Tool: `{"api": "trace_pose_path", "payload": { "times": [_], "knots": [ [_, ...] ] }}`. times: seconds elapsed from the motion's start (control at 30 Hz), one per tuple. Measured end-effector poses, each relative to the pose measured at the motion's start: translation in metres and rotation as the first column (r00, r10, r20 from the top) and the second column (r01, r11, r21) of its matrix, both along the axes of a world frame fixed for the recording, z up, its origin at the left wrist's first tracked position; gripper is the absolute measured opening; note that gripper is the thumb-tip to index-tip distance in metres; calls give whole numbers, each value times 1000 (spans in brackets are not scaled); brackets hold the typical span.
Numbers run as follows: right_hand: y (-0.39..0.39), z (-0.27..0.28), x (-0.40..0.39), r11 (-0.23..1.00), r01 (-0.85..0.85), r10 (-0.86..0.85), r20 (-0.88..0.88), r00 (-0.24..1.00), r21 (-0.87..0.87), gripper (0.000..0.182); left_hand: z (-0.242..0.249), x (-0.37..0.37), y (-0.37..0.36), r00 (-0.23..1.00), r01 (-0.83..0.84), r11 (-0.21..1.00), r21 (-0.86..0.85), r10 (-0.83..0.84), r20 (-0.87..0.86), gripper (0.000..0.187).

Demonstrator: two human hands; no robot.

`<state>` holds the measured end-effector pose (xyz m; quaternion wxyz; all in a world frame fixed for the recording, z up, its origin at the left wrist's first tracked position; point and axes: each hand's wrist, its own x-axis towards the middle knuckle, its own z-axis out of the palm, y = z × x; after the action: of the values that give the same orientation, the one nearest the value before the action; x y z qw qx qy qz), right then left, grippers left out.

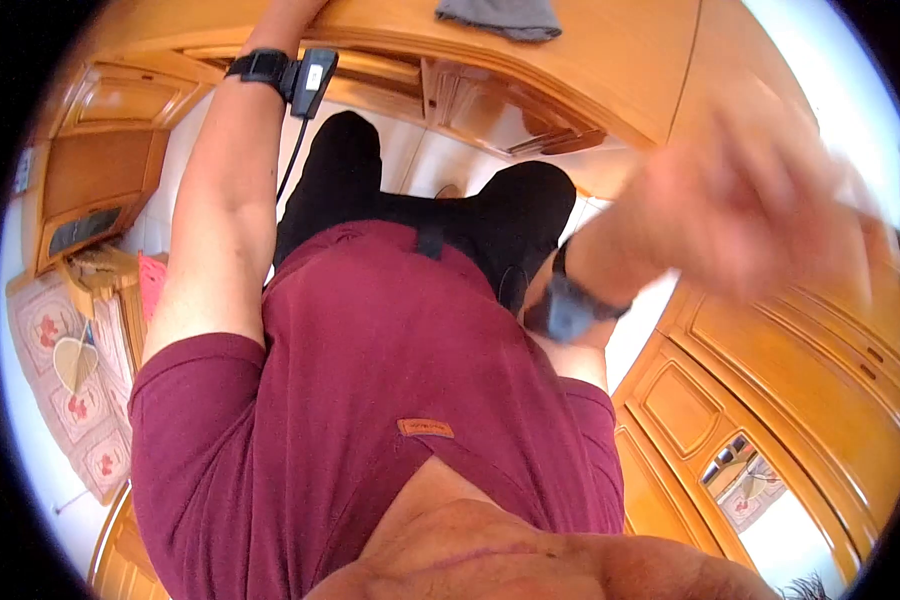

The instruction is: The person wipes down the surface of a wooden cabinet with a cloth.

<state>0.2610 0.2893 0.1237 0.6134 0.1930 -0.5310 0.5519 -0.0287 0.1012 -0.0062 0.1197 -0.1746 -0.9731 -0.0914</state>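
"edge room?"

"i see some between the grey fabric cloth point(500, 17), near the rim of the orange wooden tabletop point(610, 70), and my blurred right hand point(760, 215)."

"grips?"

"can't tell; left hand point(295, 10) is cut off."

"around?"

"panelled wooden cabinets point(770, 345)."

Honestly, nothing here can be read cleanly. A small brown rectangular leather-look patch point(426, 428) on the maroon short-sleeved shirt point(370, 320) has tiny lettering, too small to make out. Same deal with the white label point(313, 77) on the black boxy strapped-on device point(305, 103): marks, but illegible.
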Motion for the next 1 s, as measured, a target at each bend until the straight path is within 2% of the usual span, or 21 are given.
{"api": "trace_pose_path", "payload": {
  "times": [0.03,0.07,0.1,0.13,0.2,0.23,0.3,0.4,0.5,0.53,0.57,0.6,0.63,0.7,0.73,0.77,0.8,0.83,0.87,0.93,1.0],
  "knots": [
    [12,-21,-19,989,147,-146,224,964,14,23,-2,1,1,1000,-13,1000,-2,13,-19,60],
    [19,-27,-27,957,285,-281,432,857,55,26,-3,2,1,999,-27,1000,-4,27,-37,61],
    [21,-34,-39,844,301,-506,476,719,443,23,-3,2,1,999,-18,1000,6,18,-49,61],
    [23,-41,-50,605,259,-701,348,623,753,21,-2,3,1,999,-9,1000,0,9,-34,61],
    [22,-85,-75,747,220,-627,554,548,627,23,-8,-3,0,1000,2,1000,0,-2,-30,61],
    [16,-102,-79,742,228,-632,546,550,630,23,-15,-6,-1,999,-2,1000,1,2,-47,61],
    [5,-118,-85,529,105,-833,491,256,842,30,-14,-7,1,998,-5,1000,7,5,-70,61],
    [2,-116,-84,428,123,-880,382,284,895,30,-7,1,1,999,-38,999,5,38,-34,63],
    [5,-127,-96,414,127,-874,354,334,901,32,-7,-5,2,999,-34,999,14,34,0,65],
    [1,-129,-97,409,134,-877,347,333,903,32,-16,-16,-1,999,-25,998,-66,23,-22,67],
    [-7,-133,-100,492,94,-826,430,364,866,32,-26,-24,-6,999,-17,989,-147,10,-44,69],
    [-15,-134,-103,569,52,-768,507,392,821,32,-36,-25,-10,999,-13,990,-142,5,-51,69],
    [-27,-131,-103,564,67,-773,498,394,823,32,-44,-26,-12,996,7,993,-119,-18,-92,66],
    [-42,-120,-104,666,-14,-683,617,391,746,32,-37,-32,-4,983,38,995,-92,-53,-174,64],
    [-39,-117,-103,666,7,-687,610,394,746,32,-32,-24,-5,988,29,995,-95,-43,-145,63],
    [-34,-116,-102,861,18,-468,776,423,509,32,-27,-18,-5,993,17,995,-97,-28,-114,62],
    [-27,-112,-100,974,12,-207,865,457,227,31,-25,-18,-4,991,19,995,-94,-31,-129,62],
    [-14,-100,-90,985,76,-173,906,385,156,27,-27,-19,-5,989,20,997,-81,-31,-144,61],
    [11,-108,-87,881,199,-473,782,405,430,32,-32,-20,-6,987,21,998,-65,-31,-155,60],
    [63,-119,-74,641,388,-765,592,253,662,40,-72,-65,-21,984,94,992,-78,-105,-145,59],
    [109,-126,-49,508,480,-826,563,37,715,42,-76,-77,-23,975,166,982,-93,-177,-131,58]
  ]
}}
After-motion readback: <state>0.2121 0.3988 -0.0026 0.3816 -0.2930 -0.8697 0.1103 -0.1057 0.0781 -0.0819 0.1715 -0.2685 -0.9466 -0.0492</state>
